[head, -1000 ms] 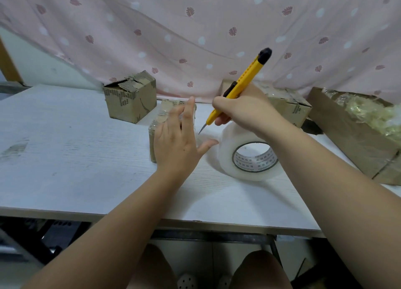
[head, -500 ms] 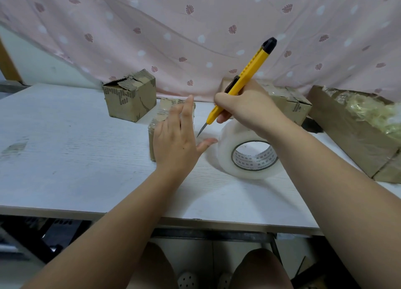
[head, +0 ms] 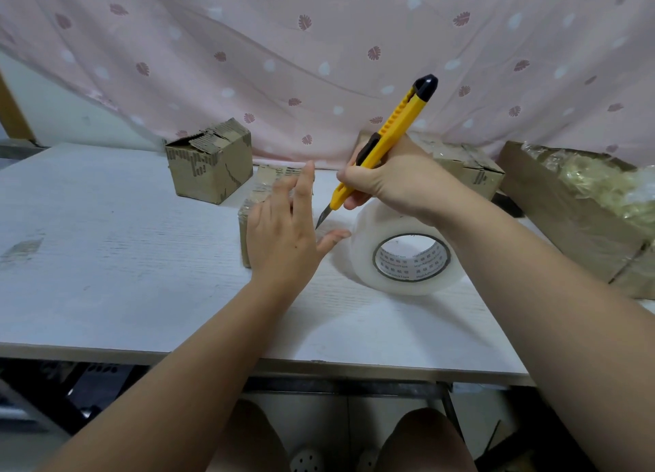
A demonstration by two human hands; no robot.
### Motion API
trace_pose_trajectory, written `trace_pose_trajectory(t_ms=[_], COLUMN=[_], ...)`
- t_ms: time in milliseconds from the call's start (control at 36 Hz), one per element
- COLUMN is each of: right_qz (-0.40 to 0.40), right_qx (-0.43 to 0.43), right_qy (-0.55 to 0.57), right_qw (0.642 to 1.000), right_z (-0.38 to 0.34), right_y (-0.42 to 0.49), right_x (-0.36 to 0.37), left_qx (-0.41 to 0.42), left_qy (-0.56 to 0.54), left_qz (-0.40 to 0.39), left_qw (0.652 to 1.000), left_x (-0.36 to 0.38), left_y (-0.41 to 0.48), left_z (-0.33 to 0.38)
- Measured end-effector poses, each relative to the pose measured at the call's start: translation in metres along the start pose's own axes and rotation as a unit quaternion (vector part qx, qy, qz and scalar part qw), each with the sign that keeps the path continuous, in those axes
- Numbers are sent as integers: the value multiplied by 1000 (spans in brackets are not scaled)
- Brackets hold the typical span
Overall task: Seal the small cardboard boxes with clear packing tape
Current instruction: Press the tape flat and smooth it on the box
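A small cardboard box [head: 260, 195] lies in the middle of the white table [head: 117, 269]. My left hand [head: 287, 230] rests flat against its right side with straight fingers and hides most of it. My right hand [head: 388, 179] grips a yellow utility knife [head: 384, 141], blade pointing down at the gap between the box and the clear tape roll [head: 407, 255]. The roll lies flat just right of the box, under my right wrist. A strip of tape between roll and box is too clear to make out.
Another small box [head: 211, 161] with a torn top stands at the back left. A taped box [head: 468, 168] sits behind my right hand. A large open carton [head: 570, 216] with plastic wrap fills the right edge. A pink curtain hangs behind the table.
The knife has tilted more upright and its blade tip has dropped closer to my left thumb. My left hand stays on the box.
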State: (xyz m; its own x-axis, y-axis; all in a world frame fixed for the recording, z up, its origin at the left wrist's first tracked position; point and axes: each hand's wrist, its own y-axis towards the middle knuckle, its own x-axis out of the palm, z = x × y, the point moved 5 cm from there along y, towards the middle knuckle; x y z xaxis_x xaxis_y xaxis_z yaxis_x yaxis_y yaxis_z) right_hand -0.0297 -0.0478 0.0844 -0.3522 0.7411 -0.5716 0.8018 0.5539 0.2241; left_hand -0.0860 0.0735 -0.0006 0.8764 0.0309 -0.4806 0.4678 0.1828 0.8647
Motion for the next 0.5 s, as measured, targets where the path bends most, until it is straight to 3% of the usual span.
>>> trace_pose_trajectory(t_ms=[500], right_qz=[46], right_qx=[8], right_qy=[-60], right_qw=[997], right_z=[-7], right_y=[1], right_x=[5], left_qx=[-1], left_qy=[11], left_qz=[-16], left_qw=[1000], left_x=[3], left_y=[2], left_z=[-1])
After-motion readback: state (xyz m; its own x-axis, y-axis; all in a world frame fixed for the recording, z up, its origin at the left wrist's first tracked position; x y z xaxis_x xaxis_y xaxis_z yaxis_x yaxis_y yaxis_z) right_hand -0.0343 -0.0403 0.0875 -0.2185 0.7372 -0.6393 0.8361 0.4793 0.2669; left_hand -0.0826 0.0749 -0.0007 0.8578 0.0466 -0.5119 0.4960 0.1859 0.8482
